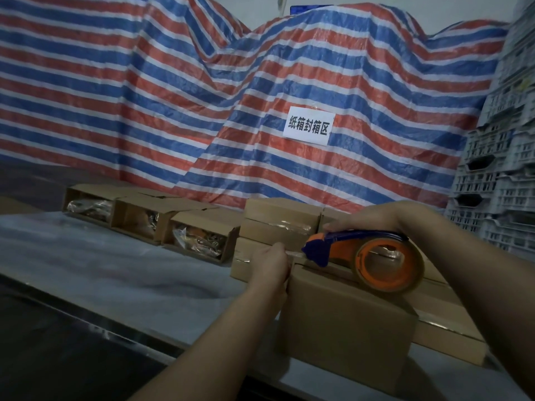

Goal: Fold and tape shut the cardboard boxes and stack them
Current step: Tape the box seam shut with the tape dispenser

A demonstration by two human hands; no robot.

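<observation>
Risk: tape may skew or wrinkle if dispenser [373, 256] pulls off seam line, or free end lifts if left hand [270, 266] lets go early.

Box [344, 319] lower right of centre, on table [121, 264].

Left hand fingers curled, pinching tape end at box's far left top corner.

Right hand [373, 217] clenched round dispenser handle, roll resting on box top.

Open boxes [199, 235] left of centre.

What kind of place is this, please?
Likely a warehouse packing station: a sign reading "carton sealing area" on a striped tarp, open filled cartons, and stacked plastic crates.
</observation>
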